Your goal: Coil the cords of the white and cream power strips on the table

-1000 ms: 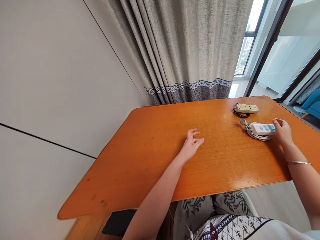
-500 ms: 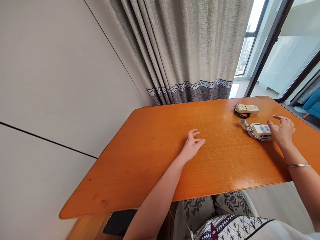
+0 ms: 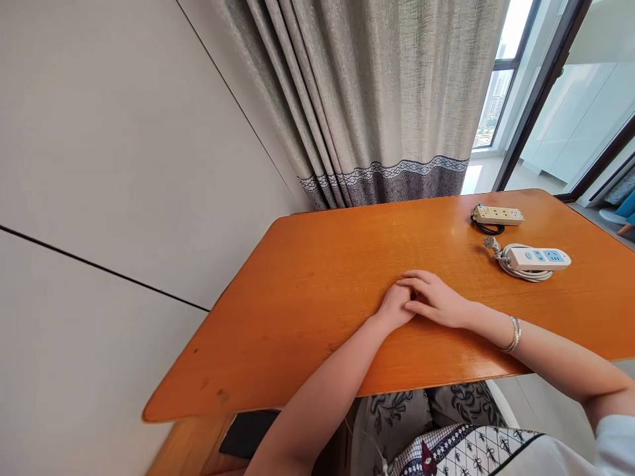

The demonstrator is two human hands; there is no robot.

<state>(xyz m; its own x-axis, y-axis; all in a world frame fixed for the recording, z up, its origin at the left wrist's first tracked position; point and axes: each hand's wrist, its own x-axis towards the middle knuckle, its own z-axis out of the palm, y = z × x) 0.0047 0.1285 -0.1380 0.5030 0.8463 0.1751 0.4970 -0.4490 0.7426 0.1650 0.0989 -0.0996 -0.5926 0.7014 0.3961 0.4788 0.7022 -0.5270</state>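
My left hand [image 3: 395, 308] rests on the orange wooden table [image 3: 307, 284], its fingers mostly hidden beneath my right hand [image 3: 440, 299]. The right hand lies across the left one, with its fingers stretched out over the back and thumb apart below. Neither hand is on a power strip. To the right, a white power strip [image 3: 540, 259] with blue socket panels lies beside its coiled pale cord and plug. Behind it is a cream power strip [image 3: 499, 215] with a black cord.
A grey curtain [image 3: 397, 99] hangs behind the far table edge. A pale wall panel [image 3: 124, 152] runs along the left side. Below the near edge, a dark flat object [image 3: 248, 433] shows at lower left. A window and glass door frame stand at upper right.
My right hand has left the white power strip and moved left onto my left hand. The left hand has shifted slightly and now lies under it. The strip stays on the table.
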